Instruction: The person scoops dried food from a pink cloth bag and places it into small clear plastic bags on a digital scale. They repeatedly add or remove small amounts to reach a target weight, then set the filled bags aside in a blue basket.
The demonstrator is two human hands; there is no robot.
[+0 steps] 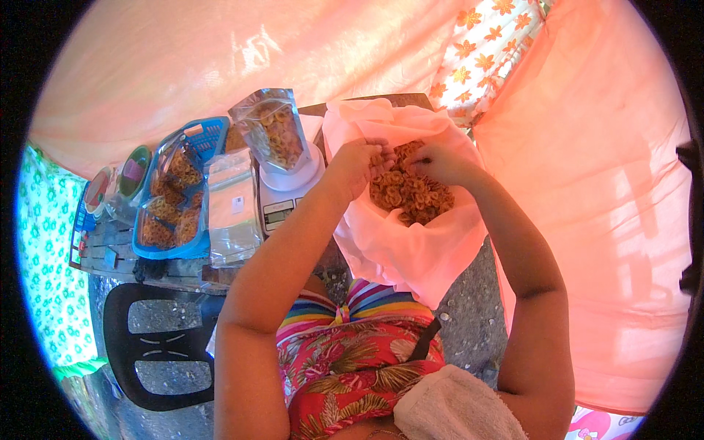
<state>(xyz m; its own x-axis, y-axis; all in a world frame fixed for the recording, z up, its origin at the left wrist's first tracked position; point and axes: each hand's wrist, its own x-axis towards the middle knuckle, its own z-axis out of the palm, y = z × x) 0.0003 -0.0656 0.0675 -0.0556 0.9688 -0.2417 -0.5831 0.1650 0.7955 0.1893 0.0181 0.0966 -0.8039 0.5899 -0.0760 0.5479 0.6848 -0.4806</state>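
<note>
A heap of brown, curled fried snack pieces lies in a container lined with pink cloth. Over the left edge of the heap is my left hand, its fingers loosely bent and apart, with no held piece visible. My right hand reaches into the far side of the heap, its fingertips pinched together; what lies between them is hidden. To the left, a clear-fronted pouch of snack rings stands upright on the round plate of a white kitchen scale, and neither hand touches it.
A blue plastic basket of bagged snacks stands left of a stack of flat empty pouches. Farther left are round tubs on the slatted table. A black chair is below it. Pink sheeting hangs close at right.
</note>
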